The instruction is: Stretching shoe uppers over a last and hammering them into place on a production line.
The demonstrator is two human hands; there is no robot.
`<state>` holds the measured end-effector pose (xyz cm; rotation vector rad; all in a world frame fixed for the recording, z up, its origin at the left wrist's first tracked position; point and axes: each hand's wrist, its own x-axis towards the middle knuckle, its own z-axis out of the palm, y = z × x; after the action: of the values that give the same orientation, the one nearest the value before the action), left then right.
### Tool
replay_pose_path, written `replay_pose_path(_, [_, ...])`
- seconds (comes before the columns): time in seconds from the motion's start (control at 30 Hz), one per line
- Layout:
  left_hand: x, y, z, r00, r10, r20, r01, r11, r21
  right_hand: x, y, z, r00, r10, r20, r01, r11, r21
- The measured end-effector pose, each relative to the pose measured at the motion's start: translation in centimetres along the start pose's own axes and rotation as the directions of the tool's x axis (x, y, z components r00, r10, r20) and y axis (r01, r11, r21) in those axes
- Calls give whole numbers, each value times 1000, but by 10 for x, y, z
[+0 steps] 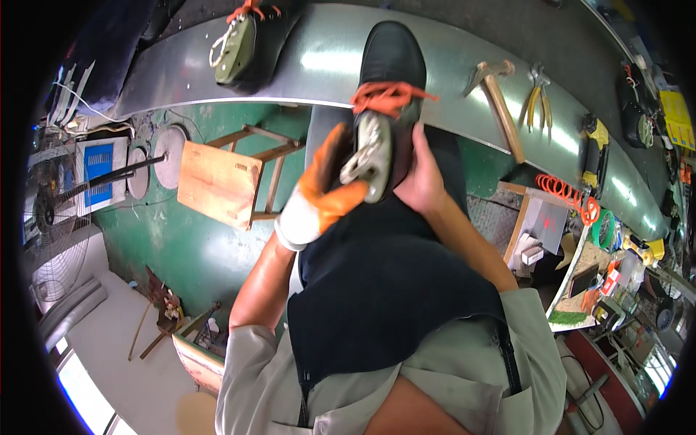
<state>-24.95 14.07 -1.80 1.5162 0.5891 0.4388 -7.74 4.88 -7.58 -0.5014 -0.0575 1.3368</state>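
Note:
A black leather shoe points away from me at the metal bench edge, its orange-red lace tied across the front. Inside its opening sits a greyish-green shoe last with a pale cord loop on top. My left hand, in an orange and white work glove, is closed about the left side of the heel, with the thumb by the last. Against the shoe's right side, my bare right hand holds the heel; some of its fingers are hidden beneath.
On the metal bench lie a hammer, yellow-handled pliers and a yellow-black tool. Another lasted shoe stands at the far left. A wooden stool is left; a red coiled hose hangs right.

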Motion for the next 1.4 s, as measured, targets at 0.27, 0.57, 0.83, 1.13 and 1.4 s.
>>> replay_pose_path(0.27, [21,-42,35,998,36,47,-28,986,-166,-70,-3,-7,997,-79,12,27,187,-982])
replay_pose_path(0.57, [29,-35,44,997,69,34,-68,997,-44,-43,6,-22,989,-145,25,50,173,-984])
replay_pose_path(0.83, [61,-13,-36,992,126,11,-121,966,-230,-42,4,-25,979,-151,134,166,219,-962])
replay_pose_path(1.13, [101,38,8,997,-8,82,32,954,-298,-65,-82,16,948,-205,244,142,-412,-900])
replay_pose_path(1.4, [60,45,35,981,61,186,-39,992,-122,-40,-176,-53,828,-506,241,-289,-754,-590])
